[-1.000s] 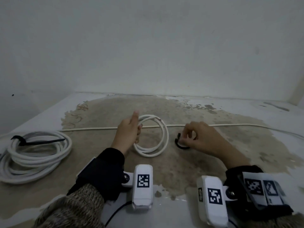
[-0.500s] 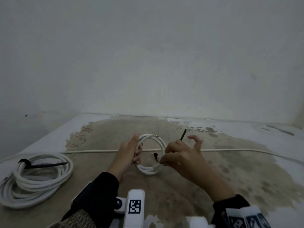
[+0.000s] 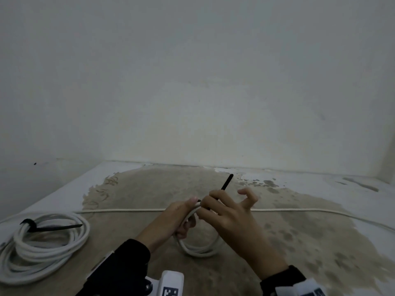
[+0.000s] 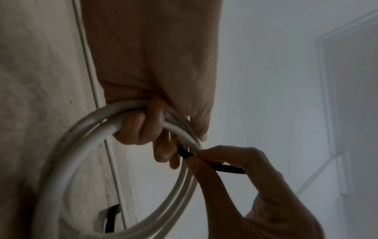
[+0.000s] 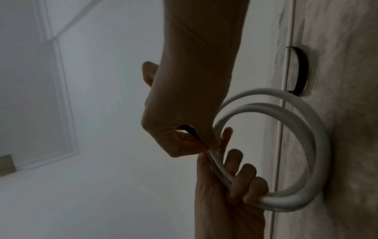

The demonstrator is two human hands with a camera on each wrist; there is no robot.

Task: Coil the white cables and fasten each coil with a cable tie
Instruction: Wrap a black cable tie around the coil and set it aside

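My left hand point(image 3: 188, 214) grips a small white cable coil point(image 3: 198, 249) and holds it upright, its lower edge on the floor. Its fingers point(image 4: 143, 127) curl round the coil's strands point(image 4: 67, 145). My right hand point(image 3: 206, 207) pinches a black cable tie point(image 3: 226, 182) between thumb and forefinger at the top of the coil, right beside the left thumb. The tie's free end sticks up and away. In the right wrist view the pinch point(image 5: 196, 140) meets the coil point(image 5: 306, 129) just above the left hand point(image 5: 235, 177).
A larger white coil point(image 3: 42, 248), bound by a black tie point(image 3: 51, 226), lies at the left. A thin white cable point(image 3: 128, 210) runs straight across the stained floor behind my hands. Another curved black tie point(image 5: 300, 69) lies on the floor by that cable. A wall stands close behind.
My right hand lifted a black tie off the floor and brought it left to the top of the small coil. My left hand raised the coil upright.
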